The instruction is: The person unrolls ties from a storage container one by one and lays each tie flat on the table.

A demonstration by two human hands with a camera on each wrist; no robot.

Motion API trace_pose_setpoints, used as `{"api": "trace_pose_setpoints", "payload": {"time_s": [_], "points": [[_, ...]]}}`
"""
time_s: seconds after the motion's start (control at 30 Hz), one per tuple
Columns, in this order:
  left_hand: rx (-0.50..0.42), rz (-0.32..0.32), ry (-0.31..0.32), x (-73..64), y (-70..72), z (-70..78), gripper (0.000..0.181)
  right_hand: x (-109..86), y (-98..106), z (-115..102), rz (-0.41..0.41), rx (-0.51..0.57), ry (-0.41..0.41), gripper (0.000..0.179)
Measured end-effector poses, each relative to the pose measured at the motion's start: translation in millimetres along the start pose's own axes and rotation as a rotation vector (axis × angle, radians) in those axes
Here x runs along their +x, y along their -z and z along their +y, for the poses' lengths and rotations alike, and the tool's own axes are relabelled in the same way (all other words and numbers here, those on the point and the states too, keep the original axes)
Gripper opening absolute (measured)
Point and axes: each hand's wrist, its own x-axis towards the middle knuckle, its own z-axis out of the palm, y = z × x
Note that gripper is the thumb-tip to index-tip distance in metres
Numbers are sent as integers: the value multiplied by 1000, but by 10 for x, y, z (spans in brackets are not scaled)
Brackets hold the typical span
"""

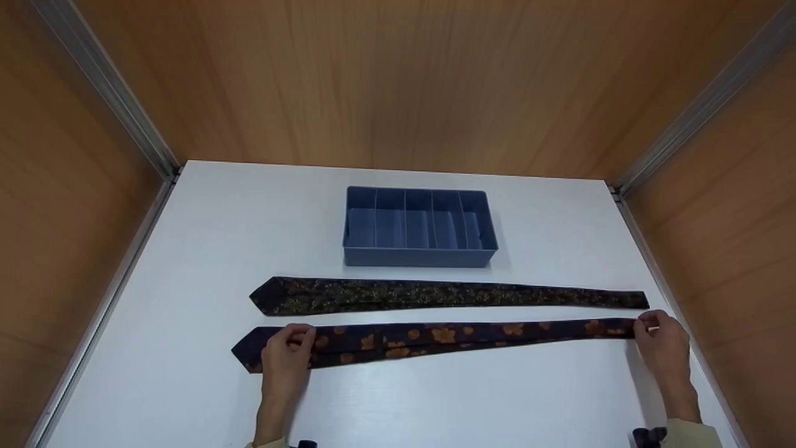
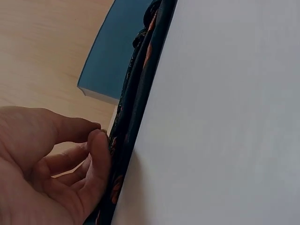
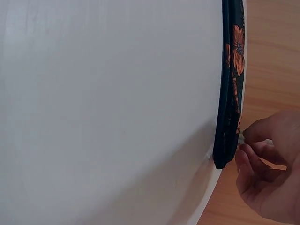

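A dark necktie with orange flowers (image 1: pixel 443 336) lies lengthwise across the white table, its pointed wide end to the left. Near that wide end my left hand (image 1: pixel 286 358) pinches the tie's far edge between thumb and fingers. At the narrow right end, the thumb and index finger of my right hand (image 1: pixel 665 348) grip the fabric. The right wrist view shows the layered end of this tie (image 3: pixel 227 140) beside my fingertips. Just beyond it, a second dark necktie with a small greenish pattern (image 1: pixel 398 294) lies flat, roughly parallel.
A blue box (image 1: pixel 416 257) divided into several compartments stands behind the ties. White tabletop (image 1: pixel 466 398) extends in front of them. Wooden panels (image 1: pixel 398 81) with metal corner posts enclose the table at the back and both sides.
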Motion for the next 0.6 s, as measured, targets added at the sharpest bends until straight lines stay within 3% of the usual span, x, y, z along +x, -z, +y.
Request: {"api": "trace_pose_setpoints", "payload": {"time_s": [0.23,0.37,0.5,0.6], "points": [[-13,24,-7,38,45,30,17,59,-66,-82,119,71,41,11],[-23,47,-44,65,58,53,17,78,-96,-157,166,135,59,9],[-46,71,-77,92,68,81,15,95,-116,-224,201,215,59,9],[-63,77,-66,114,80,105,17,117,-129,-251,211,262,36,11]]}}
